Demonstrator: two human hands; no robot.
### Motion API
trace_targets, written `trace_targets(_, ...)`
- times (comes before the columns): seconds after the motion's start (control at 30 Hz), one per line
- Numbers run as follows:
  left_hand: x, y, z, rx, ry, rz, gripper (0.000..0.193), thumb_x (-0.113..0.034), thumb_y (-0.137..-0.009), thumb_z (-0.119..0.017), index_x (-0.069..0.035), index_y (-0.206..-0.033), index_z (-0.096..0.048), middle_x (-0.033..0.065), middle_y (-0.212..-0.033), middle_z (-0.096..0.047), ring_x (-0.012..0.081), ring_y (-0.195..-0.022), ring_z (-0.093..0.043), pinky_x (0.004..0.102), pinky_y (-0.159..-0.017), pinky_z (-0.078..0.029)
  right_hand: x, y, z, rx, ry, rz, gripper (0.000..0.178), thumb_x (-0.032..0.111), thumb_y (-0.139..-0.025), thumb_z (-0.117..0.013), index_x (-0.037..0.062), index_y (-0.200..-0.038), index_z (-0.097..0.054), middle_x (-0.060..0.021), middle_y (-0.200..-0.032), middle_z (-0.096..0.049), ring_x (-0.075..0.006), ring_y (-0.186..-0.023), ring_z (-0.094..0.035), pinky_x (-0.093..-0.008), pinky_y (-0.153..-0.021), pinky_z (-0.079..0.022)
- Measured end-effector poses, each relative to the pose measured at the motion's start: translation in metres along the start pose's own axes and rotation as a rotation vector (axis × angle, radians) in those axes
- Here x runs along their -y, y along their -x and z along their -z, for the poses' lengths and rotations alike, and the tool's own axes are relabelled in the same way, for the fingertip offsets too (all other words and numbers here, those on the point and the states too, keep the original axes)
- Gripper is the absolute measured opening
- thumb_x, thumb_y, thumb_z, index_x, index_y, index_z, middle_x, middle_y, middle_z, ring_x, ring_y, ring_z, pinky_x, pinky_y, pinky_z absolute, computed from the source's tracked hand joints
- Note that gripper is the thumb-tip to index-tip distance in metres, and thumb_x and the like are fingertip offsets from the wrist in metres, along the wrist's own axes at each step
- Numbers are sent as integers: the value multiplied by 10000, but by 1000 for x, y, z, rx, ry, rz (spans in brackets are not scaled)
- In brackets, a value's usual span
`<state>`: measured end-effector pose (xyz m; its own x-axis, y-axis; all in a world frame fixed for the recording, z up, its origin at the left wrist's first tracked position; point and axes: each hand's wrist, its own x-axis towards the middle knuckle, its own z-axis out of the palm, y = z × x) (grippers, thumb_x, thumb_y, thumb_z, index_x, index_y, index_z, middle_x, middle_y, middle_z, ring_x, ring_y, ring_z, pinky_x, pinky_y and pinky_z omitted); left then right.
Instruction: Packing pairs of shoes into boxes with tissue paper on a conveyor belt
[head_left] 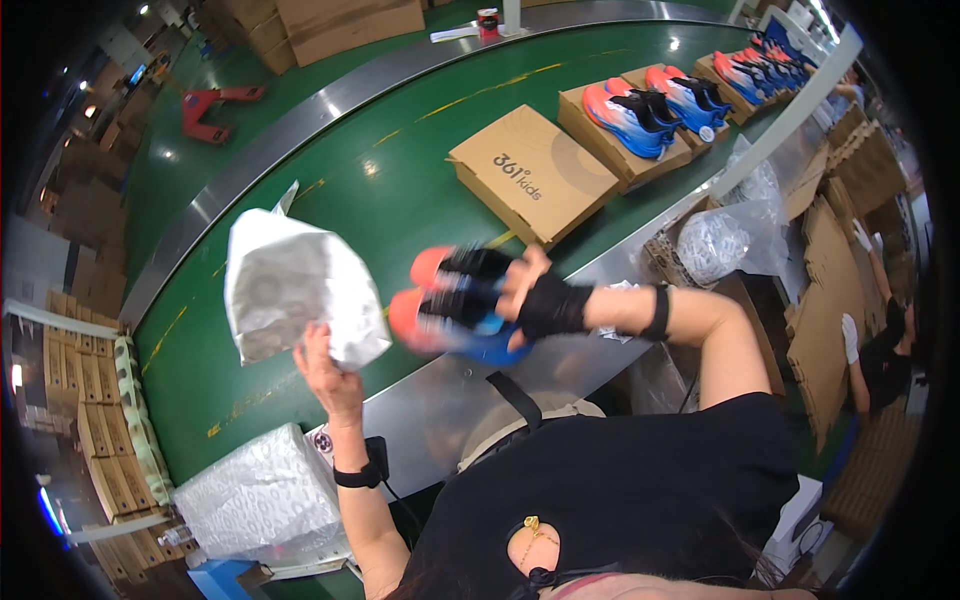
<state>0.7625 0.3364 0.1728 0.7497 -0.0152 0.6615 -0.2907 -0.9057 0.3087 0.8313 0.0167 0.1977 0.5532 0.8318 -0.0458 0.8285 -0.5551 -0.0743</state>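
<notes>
My left hand (325,372) is at the near edge of a white, open-looking bag (350,290), its fingers closed on the lower rim. The bag stands puffed out over the green conveyor belt. In the middle, my right hand (525,290), in a black wrist support, grips a pair of sneakers (445,305) by the heel end. They are coral at the toes, black on top and blue below, blurred by motion. The toes point left toward the bag, with a small gap between. Beyond my right hand lies a closed brown shoebox (535,175) on the belt.
Farther along the belt, similar sneakers (630,115) sit on brown boxes. A metal rail (300,125) edges the belt's far side; a red can (487,24) stands there. Clear plastic bags (720,240) are at the right, a wrapped white stack (260,495) at the near left. Another person (885,350) works far right.
</notes>
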Motion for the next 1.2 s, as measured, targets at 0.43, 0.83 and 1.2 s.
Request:
trace_targets(0.43, 7, 103, -86, 573, 6, 443, 333, 25, -673, -486, 10, -1005, -487, 263, -843, -559, 435, -827, -526, 452, -711, -412, -61, -58, -95, -68, -224, -504, 282, 207, -749, -435, 13, -906, -565, -200, -801, -596, -320, -843, -583, -473, -709, -451)
trace_targets(0.83, -22, -1, -109, 143, 162, 457, 404, -15, -726, -548, 95, -1094, -422, 278, -1035, -492, 415, -983, -471, 407, -861, -364, -76, -59, -67, -485, -161, -534, 360, 180, -694, -588, 199, -1053, -563, -276, -1273, -285, -444, -1199, -261, -656, -866, -262)
trace_targets(1.2, 21, 56, -117, 598, -193, 286, 309, 9, -658, -494, 26, -967, -482, 207, -1004, -518, 330, -1006, -466, 473, -913, -310, -118, 51, -20, -847, -1467, -772, 350, 213, -750, -613, 1, -1025, -564, -34, -864, -608, -107, -800, -553, -234, -715, -440)
